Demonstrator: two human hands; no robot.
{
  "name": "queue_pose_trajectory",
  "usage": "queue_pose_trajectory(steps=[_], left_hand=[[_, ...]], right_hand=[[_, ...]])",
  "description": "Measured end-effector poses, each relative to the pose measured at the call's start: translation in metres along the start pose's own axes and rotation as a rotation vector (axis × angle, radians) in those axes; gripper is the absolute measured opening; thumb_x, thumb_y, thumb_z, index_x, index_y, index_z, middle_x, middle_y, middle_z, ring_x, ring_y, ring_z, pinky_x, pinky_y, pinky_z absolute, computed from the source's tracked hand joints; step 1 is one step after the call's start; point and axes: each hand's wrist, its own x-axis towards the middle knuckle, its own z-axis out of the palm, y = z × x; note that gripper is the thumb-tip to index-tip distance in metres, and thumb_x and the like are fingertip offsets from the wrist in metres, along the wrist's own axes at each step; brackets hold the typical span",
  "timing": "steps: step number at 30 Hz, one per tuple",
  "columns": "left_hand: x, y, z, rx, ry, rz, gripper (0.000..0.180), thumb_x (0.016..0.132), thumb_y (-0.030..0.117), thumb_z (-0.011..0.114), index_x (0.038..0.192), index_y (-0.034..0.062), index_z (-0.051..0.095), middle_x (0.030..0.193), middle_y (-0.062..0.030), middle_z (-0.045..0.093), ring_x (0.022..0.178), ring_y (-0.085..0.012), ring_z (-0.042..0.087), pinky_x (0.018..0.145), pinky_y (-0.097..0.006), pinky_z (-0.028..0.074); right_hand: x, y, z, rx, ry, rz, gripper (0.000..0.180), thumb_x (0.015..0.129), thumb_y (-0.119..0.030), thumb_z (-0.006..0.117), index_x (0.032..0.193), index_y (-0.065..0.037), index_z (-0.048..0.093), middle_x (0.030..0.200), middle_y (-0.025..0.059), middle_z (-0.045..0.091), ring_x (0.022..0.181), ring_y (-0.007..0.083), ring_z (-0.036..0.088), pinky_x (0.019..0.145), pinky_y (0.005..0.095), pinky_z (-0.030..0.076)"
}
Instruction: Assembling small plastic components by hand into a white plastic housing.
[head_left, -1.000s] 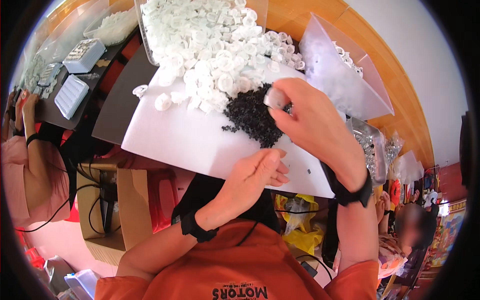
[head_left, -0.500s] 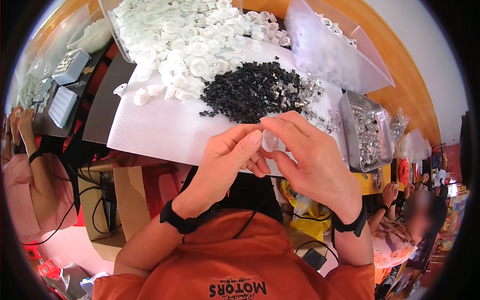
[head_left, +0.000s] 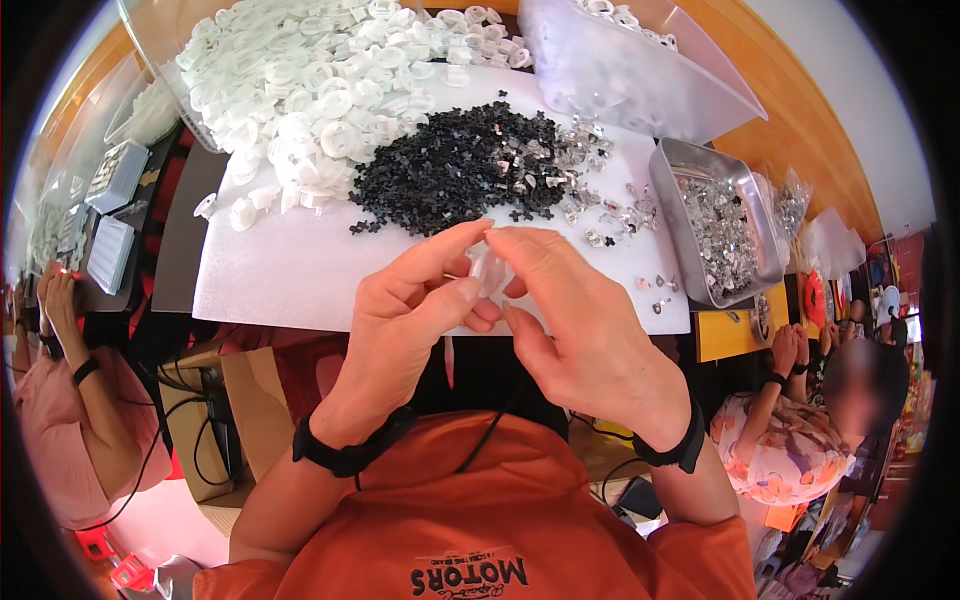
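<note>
both hands meet over the near edge of the white sheet (head_left: pixel 290 280). the left hand (head_left: pixel 405 330) and the right hand (head_left: pixel 580 330) pinch one small white plastic piece (head_left: pixel 490 270) between their fingertips, so each hand is closed on it. just past the fingers lies the heap of tiny black bits (head_left: pixel 450 175), and past that the big heap of white rings (head_left: pixel 310 90). off to the right hand's side are shiny metal bits (head_left: pixel 600 215) and a metal tray (head_left: pixel 715 225). to do this well, it looks best to hold the piece gently, keep it level, and press straight so nothing slips or pops out.
</note>
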Motion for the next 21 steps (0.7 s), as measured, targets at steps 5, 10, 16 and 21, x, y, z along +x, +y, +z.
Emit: queue_pose_trajectory(steps=[5, 10, 16, 21], left_hand=[[0.001, 0.007, 0.007, 0.056, 0.000, 0.031, 0.030, 0.089, 0.001, 0.050, 0.118, -0.0038, 0.057, 0.100, -0.0096, 0.062, 0.083, -0.0153, 0.064, 0.074, -0.026, 0.053], [0.011, 0.001, 0.013, 0.108, -0.031, 0.015, 0.028, 0.089, 0.000, 0.045, 0.114, -0.0060, 0.057, 0.102, -0.0132, 0.064, 0.082, -0.0171, 0.066, 0.072, -0.027, 0.056], [0.016, -0.006, 0.007, 0.124, -0.041, -0.038, 0.026, 0.089, 0.002, 0.047, 0.111, -0.0051, 0.058, 0.097, -0.0105, 0.063, 0.081, -0.0162, 0.065, 0.071, -0.026, 0.055], [0.017, -0.007, 0.006, 0.121, -0.033, -0.062, 0.024, 0.090, 0.003, 0.048, 0.110, -0.0048, 0.059, 0.095, -0.0085, 0.063, 0.081, -0.0148, 0.065, 0.071, -0.025, 0.054]], right_hand=[[-0.010, 0.024, -0.031, 0.035, 0.190, 0.217, 0.025, 0.079, 0.001, 0.057, 0.104, -0.002, 0.056, 0.098, 0.0133, 0.059, 0.074, 0.0335, 0.059, 0.058, 0.0338, 0.048], [-0.021, 0.059, -0.054, -0.050, 0.178, 0.381, 0.013, 0.083, 0.000, 0.056, 0.095, 0.000, 0.057, 0.085, 0.0102, 0.058, 0.066, 0.0227, 0.055, 0.057, 0.0292, 0.044], [-0.021, 0.065, -0.056, -0.300, 0.038, 0.336, 0.017, 0.081, 0.004, 0.051, 0.096, 0.001, 0.058, 0.081, 0.0121, 0.053, 0.064, 0.0222, 0.054, 0.060, 0.0311, 0.043], [-0.017, 0.068, -0.053, -0.352, -0.026, 0.349, 0.020, 0.078, 0.004, 0.051, 0.095, 0.001, 0.060, 0.082, 0.0144, 0.052, 0.073, 0.0294, 0.054, 0.066, 0.0356, 0.043]])
